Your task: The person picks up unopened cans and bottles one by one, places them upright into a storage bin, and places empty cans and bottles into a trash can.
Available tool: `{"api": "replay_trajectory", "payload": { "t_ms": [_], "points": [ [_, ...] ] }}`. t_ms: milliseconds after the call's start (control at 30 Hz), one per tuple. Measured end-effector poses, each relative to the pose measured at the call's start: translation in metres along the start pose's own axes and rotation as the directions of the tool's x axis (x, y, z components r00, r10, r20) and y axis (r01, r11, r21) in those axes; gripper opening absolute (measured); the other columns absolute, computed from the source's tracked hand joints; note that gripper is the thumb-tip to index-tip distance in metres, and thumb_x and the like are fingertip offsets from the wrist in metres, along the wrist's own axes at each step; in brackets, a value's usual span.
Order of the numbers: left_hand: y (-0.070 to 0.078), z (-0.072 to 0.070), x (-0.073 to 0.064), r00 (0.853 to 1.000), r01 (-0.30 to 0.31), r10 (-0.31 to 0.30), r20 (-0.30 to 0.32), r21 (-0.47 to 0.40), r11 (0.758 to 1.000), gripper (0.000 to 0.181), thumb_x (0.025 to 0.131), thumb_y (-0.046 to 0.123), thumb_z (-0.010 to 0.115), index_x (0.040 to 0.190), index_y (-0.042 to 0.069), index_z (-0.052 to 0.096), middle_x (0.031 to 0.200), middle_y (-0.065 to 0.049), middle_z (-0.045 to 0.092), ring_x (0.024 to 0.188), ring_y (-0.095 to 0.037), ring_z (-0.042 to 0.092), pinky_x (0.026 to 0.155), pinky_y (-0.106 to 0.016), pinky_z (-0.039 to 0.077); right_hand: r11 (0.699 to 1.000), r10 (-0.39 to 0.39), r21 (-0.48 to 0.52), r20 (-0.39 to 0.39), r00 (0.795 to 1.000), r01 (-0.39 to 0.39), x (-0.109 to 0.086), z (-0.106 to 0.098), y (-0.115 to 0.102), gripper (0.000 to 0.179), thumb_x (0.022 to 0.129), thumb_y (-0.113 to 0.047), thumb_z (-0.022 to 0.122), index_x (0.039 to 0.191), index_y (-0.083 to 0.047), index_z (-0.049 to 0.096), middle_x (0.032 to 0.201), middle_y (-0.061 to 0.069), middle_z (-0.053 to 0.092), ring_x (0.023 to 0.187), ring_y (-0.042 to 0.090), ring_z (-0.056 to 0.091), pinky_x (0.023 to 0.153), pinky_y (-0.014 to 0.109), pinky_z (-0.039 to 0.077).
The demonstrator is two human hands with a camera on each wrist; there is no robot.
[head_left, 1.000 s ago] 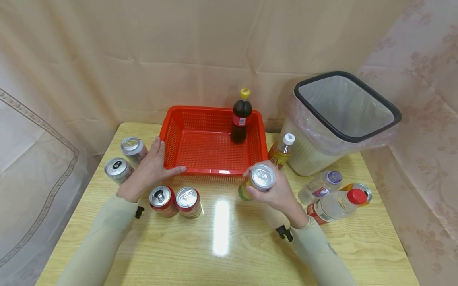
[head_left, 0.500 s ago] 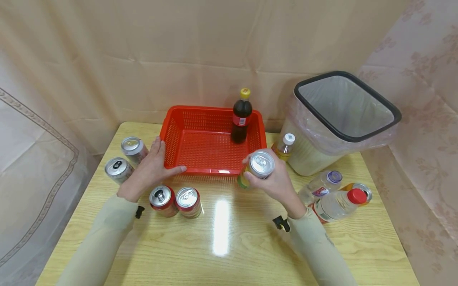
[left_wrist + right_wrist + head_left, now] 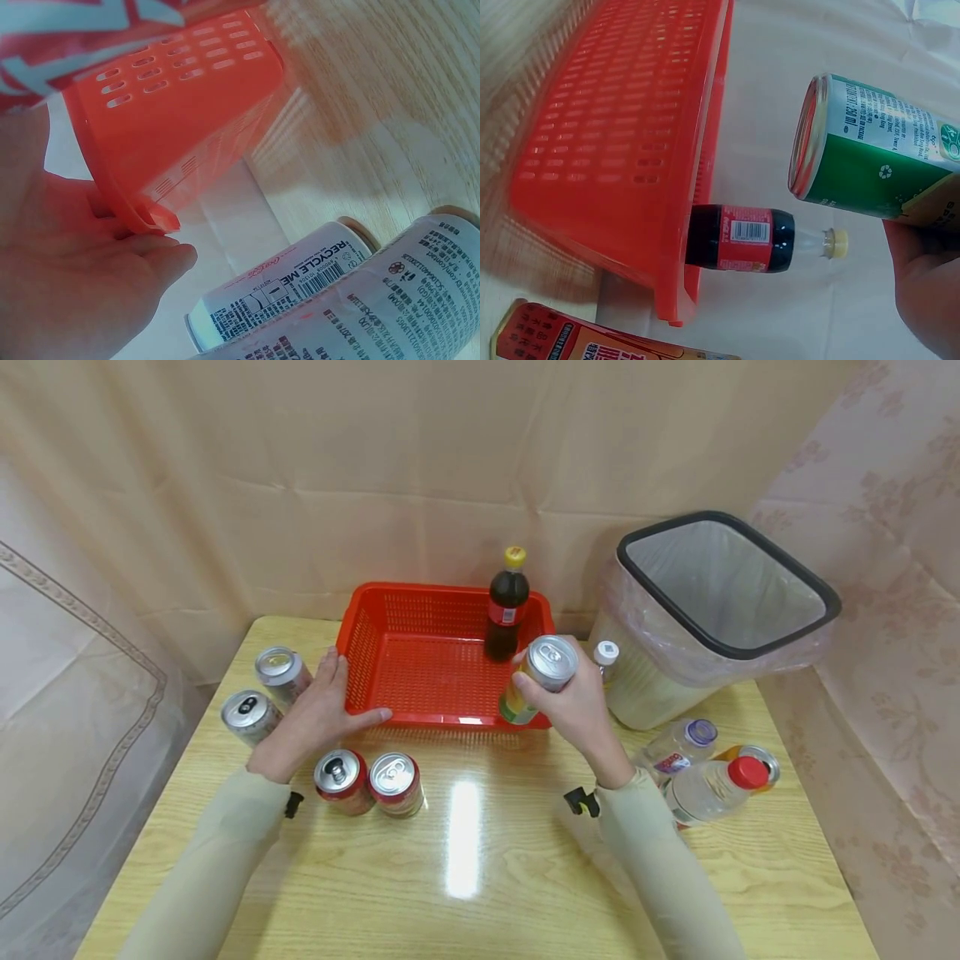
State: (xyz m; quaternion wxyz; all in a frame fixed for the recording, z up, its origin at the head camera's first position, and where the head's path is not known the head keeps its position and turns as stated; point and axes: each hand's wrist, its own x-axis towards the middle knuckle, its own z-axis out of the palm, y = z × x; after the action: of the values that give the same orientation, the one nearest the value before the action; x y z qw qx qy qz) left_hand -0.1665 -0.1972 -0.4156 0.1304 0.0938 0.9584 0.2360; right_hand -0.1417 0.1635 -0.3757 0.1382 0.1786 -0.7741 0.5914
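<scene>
Can, green and yellow (image 3: pixel 881 146), held in right grip (image 3: pixel 576 704), raised since earlier to red basket's (image 3: pixel 431 672) front-right corner, left grip (image 3: pixel 309 720) still spread against its edge, silver can (image 3: pixel 281 281) lettered "RECYCLE ME"

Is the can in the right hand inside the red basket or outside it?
Outside: the right wrist view shows the can above the rim of the red basket.

A creased beige curtain (image 3: pixel 412 460) hangs behind the pale wood-grain counter (image 3: pixel 375 893). At left falls a white drape (image 3: pixel 67 718) with a patterned trim band (image 3: pixel 75 607); at right, pinkish floral fabric (image 3: pixel 900 693). An elongated light reflection (image 3: pixel 463 839) gleams on the glossy surface.
</scene>
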Motion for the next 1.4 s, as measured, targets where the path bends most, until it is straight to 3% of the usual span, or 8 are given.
{"api": "replay_trajectory", "payload": {
  "t_ms": [333, 633, 1133, 1400],
  "points": [
    [-0.001, 0.0, 0.0, 1.0, -0.003, 0.003, -0.003, 0.004, 1.0, 0.133, 0.084, 0.075, 0.067, 0.161, -0.007, -0.003, 0.17, -0.024, -0.014, 0.155, -0.048, 0.004, 0.117, -0.065, 0.027, 0.997, 0.063, -0.042, -0.039, 0.997, -0.065, 0.018, 0.002, 0.005, 0.043, 0.091, -0.021, 0.08, 0.124, -0.005, 0.057, 0.109, 0.004, 0.073, 0.101, 0.017, 0.065, 0.093, 0.04, 0.055],
    [-0.001, 0.0, -0.001, 1.0, -0.013, 0.014, -0.009, 0.009, 1.0, 0.133, 0.085, 0.077, 0.065, 0.161, -0.008, -0.003, 0.169, -0.025, -0.015, 0.156, -0.045, 0.0, 0.12, -0.063, 0.022, 0.983, 0.138, -0.108, -0.083, 0.987, -0.147, 0.036, 0.005, 0.007, 0.058, 0.088, -0.037, 0.081, 0.13, -0.006, 0.057, 0.118, 0.008, 0.068, 0.106, 0.023, 0.063, 0.093, 0.047, 0.055],
    [-0.001, 0.0, -0.001, 1.0, -0.009, 0.009, -0.012, -0.015, 1.0, 0.134, 0.083, 0.078, 0.065, 0.162, -0.005, -0.004, 0.17, -0.021, -0.015, 0.157, -0.044, -0.001, 0.119, -0.064, 0.023, 0.966, 0.213, -0.126, -0.103, 0.972, -0.225, 0.057, 0.013, 0.018, 0.063, 0.089, -0.045, 0.078, 0.135, -0.009, 0.054, 0.123, 0.006, 0.067, 0.11, 0.021, 0.063, 0.097, 0.044, 0.055],
    [0.0, 0.001, -0.001, 1.0, -0.008, 0.008, -0.01, 0.004, 1.0, 0.133, 0.084, 0.078, 0.065, 0.161, -0.007, -0.002, 0.17, -0.023, -0.015, 0.156, -0.046, 0.002, 0.119, -0.063, 0.026, 0.961, 0.186, -0.191, -0.096, 0.978, -0.201, 0.064, 0.021, 0.034, 0.06, 0.091, -0.043, 0.077, 0.131, -0.005, 0.055, 0.119, 0.009, 0.068, 0.106, 0.024, 0.064, 0.097, 0.043, 0.054]
  ]
}}
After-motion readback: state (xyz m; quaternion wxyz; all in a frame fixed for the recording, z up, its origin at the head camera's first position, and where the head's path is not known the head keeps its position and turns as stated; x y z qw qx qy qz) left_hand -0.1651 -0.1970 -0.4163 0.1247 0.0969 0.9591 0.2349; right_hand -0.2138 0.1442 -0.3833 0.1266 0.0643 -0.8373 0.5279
